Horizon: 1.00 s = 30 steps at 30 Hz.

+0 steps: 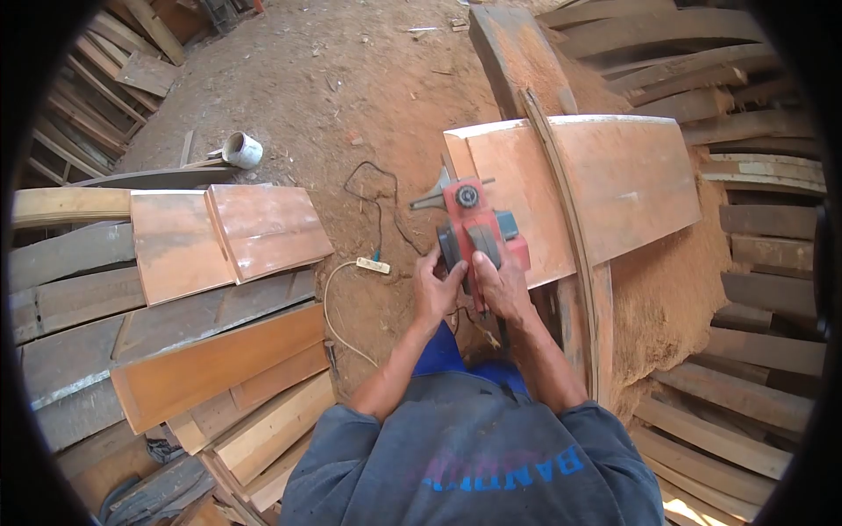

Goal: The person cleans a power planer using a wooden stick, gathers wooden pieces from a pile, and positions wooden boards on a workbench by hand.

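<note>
A red electric hand planer (474,215) is held in front of my body, near the left edge of a wide wooden panel (636,180). My right hand (503,285) is wrapped around the dark handle at the planer's near end. With its fingers against the black side part, my left hand (437,287) grips the planer too. Its grey metal guide piece juts out to the left. The panel lies on a thick beam (517,61), with a long thin wooden strip (561,188) across its top. The planer's underside is hidden.
A white power strip (374,266) with a dark cord lies on the dirt floor. At left, two panels (267,230) rest on stacked boards (79,263). Beyond them is a white bucket (242,150). Sawdust (662,307) heaps beneath the work, and curved planks (772,289) are stacked at right.
</note>
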### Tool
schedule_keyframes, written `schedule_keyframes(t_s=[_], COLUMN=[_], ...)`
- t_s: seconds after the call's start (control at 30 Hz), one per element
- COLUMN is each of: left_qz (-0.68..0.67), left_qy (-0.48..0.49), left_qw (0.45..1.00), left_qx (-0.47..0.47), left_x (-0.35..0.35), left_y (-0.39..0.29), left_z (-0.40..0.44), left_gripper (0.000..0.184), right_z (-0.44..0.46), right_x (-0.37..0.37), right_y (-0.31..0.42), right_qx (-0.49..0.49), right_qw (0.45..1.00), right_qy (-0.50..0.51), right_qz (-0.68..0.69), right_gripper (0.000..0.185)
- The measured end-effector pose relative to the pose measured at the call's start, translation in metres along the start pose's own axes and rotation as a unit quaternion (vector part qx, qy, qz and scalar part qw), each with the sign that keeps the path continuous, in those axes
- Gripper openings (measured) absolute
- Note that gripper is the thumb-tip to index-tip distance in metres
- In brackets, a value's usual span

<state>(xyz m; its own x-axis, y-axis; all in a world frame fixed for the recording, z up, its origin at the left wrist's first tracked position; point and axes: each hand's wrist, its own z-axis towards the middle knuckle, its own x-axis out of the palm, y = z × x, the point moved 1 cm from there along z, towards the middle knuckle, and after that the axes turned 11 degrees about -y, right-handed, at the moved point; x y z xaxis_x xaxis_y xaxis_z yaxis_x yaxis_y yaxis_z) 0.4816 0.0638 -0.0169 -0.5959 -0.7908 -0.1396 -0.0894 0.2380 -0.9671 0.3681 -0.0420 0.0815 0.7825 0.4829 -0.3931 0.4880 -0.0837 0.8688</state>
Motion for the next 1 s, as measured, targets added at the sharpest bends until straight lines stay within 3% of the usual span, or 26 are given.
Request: schedule_keyframes(t_s=[0.1, 0.2, 0.27, 0.3, 0.43, 0.53, 0.63, 0.77, 0.83, 0.9, 1.0], left_qz=[-0.065, -0.022, -0.053, -0.058, -0.056, -0.011, -0.043, -0.049, -0.019, 0.094, 0.091], left_qy=[-0.002, 0.014, 0.015, 0.016, 0.015, 0.018, 0.02, 0.022, 0.034, 0.004, 0.022], left_qw=[0.998, 1.0, 0.998, 0.998, 0.998, 1.0, 0.999, 0.998, 0.999, 0.995, 0.995], left_qx=[0.003, 0.014, 0.015, 0.013, 0.007, 0.0, -0.007, -0.026, -0.036, 0.01, -0.034], left_x=[0.007, 0.009, 0.016, 0.018, 0.016, 0.011, 0.009, 0.001, -0.006, -0.013, -0.02], left_y=[-0.026, -0.049, -0.043, -0.046, -0.066, -0.074, -0.066, -0.05, -0.035, -0.014, 0.011], left_z=[0.054, 0.115, 0.161, 0.18, 0.2, 0.169, 0.124, 0.041, -0.004, -0.052, -0.107], left_gripper=[0.045, 0.036, 0.036, 0.037, 0.04, 0.039, 0.037, 0.037, 0.044, 0.052, 0.058], right_z=[0.049, 0.121, 0.153, 0.175, 0.182, 0.166, 0.122, 0.04, -0.002, -0.045, -0.096], right_x=[0.013, 0.039, 0.046, 0.053, 0.056, 0.051, 0.031, 0.009, -0.004, -0.017, -0.034], right_y=[0.031, 0.016, 0.049, 0.054, 0.076, 0.064, 0.056, 0.026, 0.004, -0.014, -0.029], right_qx=[-0.018, -0.22, -0.295, -0.306, -0.164, -0.164, -0.101, -0.045, -0.025, 0.006, 0.038], right_qw=[1.0, 0.966, 0.949, 0.944, 0.984, 0.983, 0.994, 0.999, 1.0, 1.0, 0.998], right_qy=[0.001, -0.072, -0.057, -0.063, -0.069, -0.077, -0.01, -0.025, -0.014, -0.001, 0.017], right_qz=[-0.005, -0.118, -0.091, -0.11, -0.001, -0.034, -0.031, 0.012, -0.001, 0.017, 0.051], right_gripper=[0.051, 0.057, 0.029, 0.031, 0.036, 0.041, 0.062, 0.052, 0.048, 0.046, 0.047])
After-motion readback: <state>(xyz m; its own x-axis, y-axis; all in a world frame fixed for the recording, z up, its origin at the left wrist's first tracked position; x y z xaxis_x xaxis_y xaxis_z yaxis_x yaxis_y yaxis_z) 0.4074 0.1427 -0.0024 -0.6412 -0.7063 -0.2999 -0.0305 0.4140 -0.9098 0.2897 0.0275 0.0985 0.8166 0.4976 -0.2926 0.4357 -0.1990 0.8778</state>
